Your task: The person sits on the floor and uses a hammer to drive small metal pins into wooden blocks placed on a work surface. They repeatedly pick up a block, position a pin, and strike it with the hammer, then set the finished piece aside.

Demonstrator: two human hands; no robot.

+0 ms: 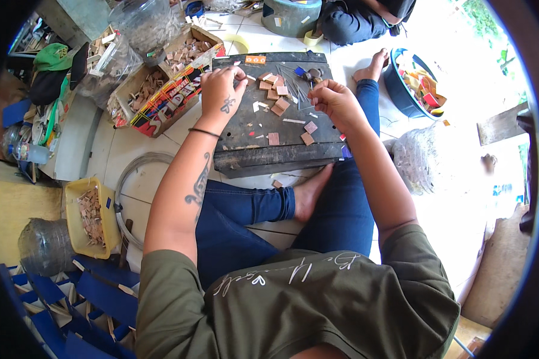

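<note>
Both my hands are raised over a low black work table. My left hand is at its far left corner, fingers curled together. A small pale piece of wood shows at the fingertips; whether they grip it, I cannot tell. On the right side, my right hand pinches what looks like a thin wire, its tip near several loose straight wires. Between my hands lie several small square wooden blocks, some stacked. Closer to me are a single block and a pale sliver of wood.
An open printed carton of wood pieces stands left of the table. A wire coil and a yellow basket of wood bits are nearer. Right is a dark blue tub of scraps. Another person's leg shows at the back.
</note>
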